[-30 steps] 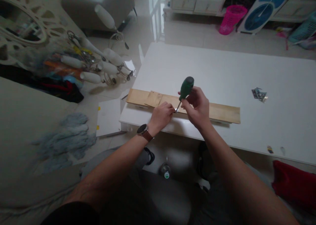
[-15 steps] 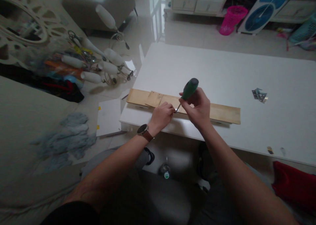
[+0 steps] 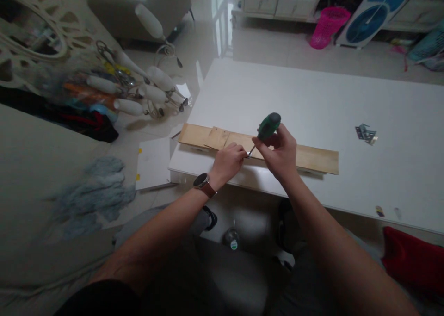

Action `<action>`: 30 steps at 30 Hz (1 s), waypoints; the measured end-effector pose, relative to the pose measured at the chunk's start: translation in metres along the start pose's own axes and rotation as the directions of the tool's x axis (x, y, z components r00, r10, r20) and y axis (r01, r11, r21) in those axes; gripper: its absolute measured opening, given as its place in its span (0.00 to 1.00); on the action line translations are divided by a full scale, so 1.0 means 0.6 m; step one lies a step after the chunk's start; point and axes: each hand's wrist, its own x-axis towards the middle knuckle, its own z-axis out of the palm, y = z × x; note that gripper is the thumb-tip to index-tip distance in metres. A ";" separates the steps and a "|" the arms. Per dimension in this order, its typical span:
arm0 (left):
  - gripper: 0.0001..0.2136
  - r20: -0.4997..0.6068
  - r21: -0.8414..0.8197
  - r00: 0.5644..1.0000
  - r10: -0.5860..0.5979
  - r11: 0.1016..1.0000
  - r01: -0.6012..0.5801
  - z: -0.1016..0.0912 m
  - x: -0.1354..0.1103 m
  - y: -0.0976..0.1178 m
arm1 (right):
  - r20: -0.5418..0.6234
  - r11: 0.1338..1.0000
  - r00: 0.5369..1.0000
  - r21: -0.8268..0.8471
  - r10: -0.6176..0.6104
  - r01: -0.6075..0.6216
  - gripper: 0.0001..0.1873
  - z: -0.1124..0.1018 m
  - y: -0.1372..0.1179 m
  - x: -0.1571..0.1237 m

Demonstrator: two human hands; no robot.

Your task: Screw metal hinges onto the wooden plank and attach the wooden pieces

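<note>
My right hand (image 3: 280,151) is closed on a screwdriver (image 3: 268,126) with a green and black handle. The screwdriver leans to the right, its tip at a small shiny metal piece (image 3: 248,154) by the near edge of a long wooden board (image 3: 315,158). My left hand (image 3: 229,161) is closed beside the tip, its fingertips at the metal piece; whether they pinch it is hidden. A short wooden piece (image 3: 217,138) lies across the board's left part. The board rests on a white panel (image 3: 294,96).
Several small metal parts (image 3: 365,134) lie on the panel to the right. Two tiny items are near its front edge, one a dark and yellow piece (image 3: 379,211). Left on the floor are a white board (image 3: 152,163) and a lamp (image 3: 152,94). A bottle (image 3: 231,238) stands between my feet.
The screwdriver's handle has tipped slightly to the right and down, and my right hand has shifted a little with it. My left hand stays in place.
</note>
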 end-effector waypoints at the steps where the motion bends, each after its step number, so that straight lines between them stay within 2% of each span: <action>1: 0.11 -0.002 -0.001 1.000 -0.001 1.000 0.001 0.000 0.000 0.000 | 0.005 1.000 1.000 0.005 0.008 -0.008 0.13 0.000 -0.001 0.000; 11: 0.11 -0.008 -0.016 1.000 -0.018 1.000 0.018 0.003 -0.002 -0.003 | 0.090 0.989 0.996 0.145 0.005 -0.018 0.20 0.001 -0.003 -0.006; 15: 0.11 0.003 -0.015 1.000 -0.009 1.000 0.009 0.002 -0.001 -0.003 | 0.061 0.993 0.998 0.121 0.011 -0.018 0.19 0.001 -0.004 -0.004; 21: 0.12 -0.006 -0.006 1.000 -0.005 1.000 0.005 0.000 -0.001 -0.001 | 0.007 0.999 1.000 0.039 -0.008 0.008 0.11 0.000 -0.004 0.001; 30: 0.13 0.007 0.010 1.000 0.002 1.000 -0.002 -0.003 0.000 0.000 | -0.013 0.993 0.998 0.104 0.055 -0.053 0.20 0.006 0.000 -0.002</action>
